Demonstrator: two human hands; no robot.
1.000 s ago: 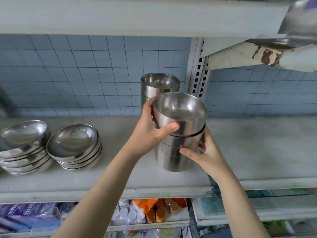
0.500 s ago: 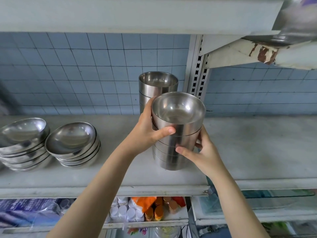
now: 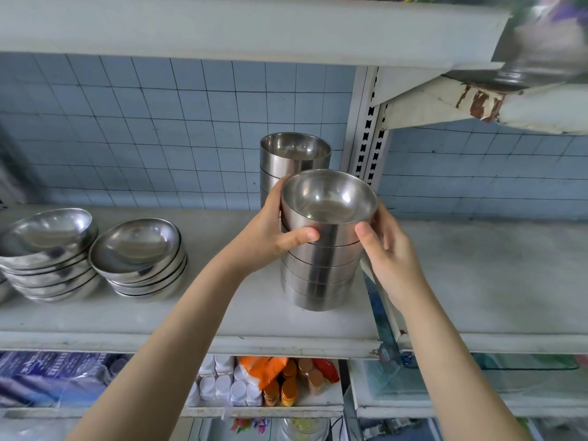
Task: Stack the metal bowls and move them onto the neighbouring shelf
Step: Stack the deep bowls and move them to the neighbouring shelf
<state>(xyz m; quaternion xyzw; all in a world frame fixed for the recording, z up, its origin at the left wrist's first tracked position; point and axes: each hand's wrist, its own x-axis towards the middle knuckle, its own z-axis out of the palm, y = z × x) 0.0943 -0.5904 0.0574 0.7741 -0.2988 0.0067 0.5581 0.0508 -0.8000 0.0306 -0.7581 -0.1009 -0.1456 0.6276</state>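
Head view shows your left hand [image 3: 270, 237] and right hand [image 3: 388, 249] closed around the upper part of a tall stack of metal bowls [image 3: 321, 249], thumbs across the near face and fingers wrapped round the far sides. The stack's base sits at or just above the left shelf [image 3: 222, 313]; I cannot tell whether it touches. It stands right beside the slotted upright [image 3: 366, 128], with the neighbouring shelf [image 3: 493, 281] bare just beyond. Your grip is high, on the top two bowls, so the lower ones may slip out when you lift; slide one hand down under the bottom bowl first. Keep the stack upright, bring it toward you to clear the upright, then set it down flat on the right. A second stack [image 3: 294, 160] stands behind, touching or nearly so; draw away from it gently.
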